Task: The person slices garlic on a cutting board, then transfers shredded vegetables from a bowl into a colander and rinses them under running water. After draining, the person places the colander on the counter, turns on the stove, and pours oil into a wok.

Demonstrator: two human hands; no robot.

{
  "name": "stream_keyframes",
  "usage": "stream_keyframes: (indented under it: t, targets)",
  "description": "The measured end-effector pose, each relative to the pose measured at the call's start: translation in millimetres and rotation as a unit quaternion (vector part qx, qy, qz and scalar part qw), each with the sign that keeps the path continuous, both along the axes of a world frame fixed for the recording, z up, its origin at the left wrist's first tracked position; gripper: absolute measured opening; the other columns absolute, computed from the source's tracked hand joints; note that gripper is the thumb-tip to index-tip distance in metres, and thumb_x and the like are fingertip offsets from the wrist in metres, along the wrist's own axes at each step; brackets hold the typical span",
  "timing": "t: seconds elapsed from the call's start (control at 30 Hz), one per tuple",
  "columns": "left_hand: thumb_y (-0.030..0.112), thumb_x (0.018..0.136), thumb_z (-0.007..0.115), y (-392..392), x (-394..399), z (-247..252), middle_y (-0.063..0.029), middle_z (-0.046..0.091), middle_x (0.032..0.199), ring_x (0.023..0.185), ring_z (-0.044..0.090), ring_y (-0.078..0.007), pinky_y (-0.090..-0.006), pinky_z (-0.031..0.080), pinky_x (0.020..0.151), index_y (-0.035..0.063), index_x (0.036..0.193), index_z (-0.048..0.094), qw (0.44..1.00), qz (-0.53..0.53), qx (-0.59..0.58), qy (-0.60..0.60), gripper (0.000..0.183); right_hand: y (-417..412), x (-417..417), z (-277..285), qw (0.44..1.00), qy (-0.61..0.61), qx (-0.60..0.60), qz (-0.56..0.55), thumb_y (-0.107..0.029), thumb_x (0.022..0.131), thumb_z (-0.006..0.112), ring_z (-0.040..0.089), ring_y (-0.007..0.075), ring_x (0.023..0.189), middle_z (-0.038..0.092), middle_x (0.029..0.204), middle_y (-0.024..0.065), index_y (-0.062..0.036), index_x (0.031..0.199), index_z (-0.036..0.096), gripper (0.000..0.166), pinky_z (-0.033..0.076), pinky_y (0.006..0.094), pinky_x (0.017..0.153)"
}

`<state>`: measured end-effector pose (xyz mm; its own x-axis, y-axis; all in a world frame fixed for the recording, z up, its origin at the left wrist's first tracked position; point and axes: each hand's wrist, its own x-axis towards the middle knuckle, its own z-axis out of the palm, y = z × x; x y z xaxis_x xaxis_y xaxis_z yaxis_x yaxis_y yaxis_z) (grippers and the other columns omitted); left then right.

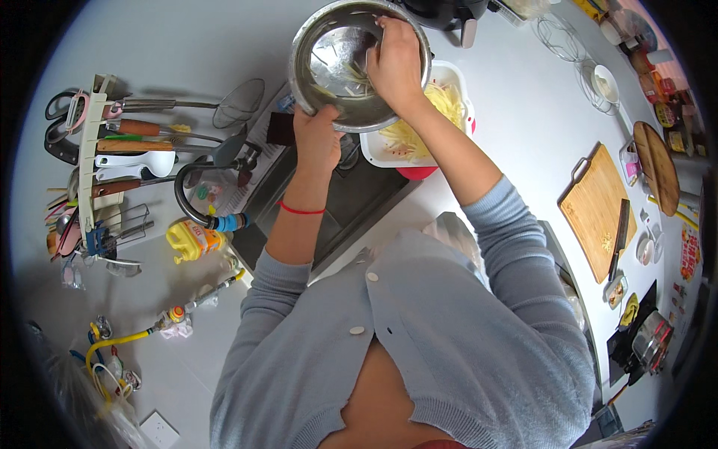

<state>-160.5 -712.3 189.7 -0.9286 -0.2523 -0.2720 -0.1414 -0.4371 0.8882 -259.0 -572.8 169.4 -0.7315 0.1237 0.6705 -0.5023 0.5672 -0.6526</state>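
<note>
My left hand (318, 134) grips the near left rim of a stainless steel bowl (331, 33), thumb over the edge. The bowl is tilted so its inside faces the camera, and a few pale shreds cling to its wall and bottom. Inside it is my right hand (395, 64), fingers curled against the inner wall; whether shreds lie within the fingers cannot be told. Partly beneath the bowl, a white plastic basket (468, 104) holds a heap of pale yellow shreds (412, 134). A red container (416, 173) shows under the basket.
Below my left forearm lies a dark sink (359, 196) with a curved black faucet (182, 193). A utensil rack (85, 163) hangs at left, near a yellow jug (193, 240). At right, a knife (620, 236) rests on a wooden cutting board (594, 207); a pot (650, 337) stands beyond.
</note>
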Motion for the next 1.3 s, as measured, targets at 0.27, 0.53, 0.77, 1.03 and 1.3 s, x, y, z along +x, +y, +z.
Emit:
stream_keyframes:
  t: [0.27, 0.53, 0.77, 1.03, 1.3]
  targets:
    - [-0.013, 0.081, 0.049, 3, -6, 6, -0.0120, 0.063, 0.108, 0.097, 0.068, -0.0261, -0.0390, 0.060, 0.083, -0.0005, 0.116, 0.054, 0.997, -0.074, -0.005, 0.030, 0.038, -25, -7, 7, 0.952, -0.036, 0.039, 0.302, 0.001, 0.077, 0.058, 0.057, 0.0385, 0.099, 0.061, 0.103, 0.0203, -0.0007, 0.104, 0.061, 0.026, 0.046, 0.0456, 0.086]
    - [-0.012, 0.081, 0.049, 10, 1, 8, -0.0142, 0.063, 0.113, 0.104, 0.065, -0.0269, -0.0430, 0.058, 0.089, -0.0024, 0.118, 0.054, 0.994, -0.097, 0.046, 0.016, 0.039, 3, 3, 25, 0.983, -0.001, -0.091, 0.158, -0.010, 0.081, 0.065, 0.059, 0.0383, 0.098, 0.061, 0.102, 0.0186, -0.0031, 0.104, 0.063, 0.024, 0.049, 0.0433, 0.086]
    - [-0.013, 0.079, 0.048, -4, 1, 19, -0.0108, 0.061, 0.106, 0.093, 0.066, -0.0206, -0.0333, 0.060, 0.075, 0.0004, 0.113, 0.054, 0.992, -0.120, 0.028, 0.011, 0.037, 11, 21, 13, 0.870, -0.142, 0.246, 0.404, -0.006, 0.079, 0.061, 0.060, 0.0364, 0.093, 0.061, 0.091, 0.0154, -0.0043, 0.090, 0.066, 0.012, 0.050, 0.0435, 0.083]
    - [-0.013, 0.077, 0.049, 6, 4, 17, -0.0134, 0.056, 0.116, 0.100, 0.065, -0.0245, -0.0400, 0.061, 0.080, 0.0024, 0.128, 0.040, 0.997, -0.075, -0.009, 0.023, 0.054, 31, -10, 28, 0.908, 0.072, 0.410, 0.049, -0.010, 0.080, 0.059, 0.057, 0.0259, 0.101, 0.059, 0.106, 0.0101, -0.0021, 0.094, 0.066, 0.018, 0.053, 0.0350, 0.085]
    - [-0.014, 0.080, 0.049, 6, 7, 13, -0.0127, 0.058, 0.117, 0.104, 0.064, -0.0259, -0.0424, 0.059, 0.087, 0.0018, 0.128, 0.043, 0.996, -0.071, 0.006, 0.055, 0.050, 29, 8, 20, 0.941, -0.119, 0.294, 0.122, 0.001, 0.078, 0.057, 0.062, 0.0385, 0.099, 0.063, 0.099, 0.0237, 0.0021, 0.107, 0.063, 0.029, 0.051, 0.0427, 0.088]
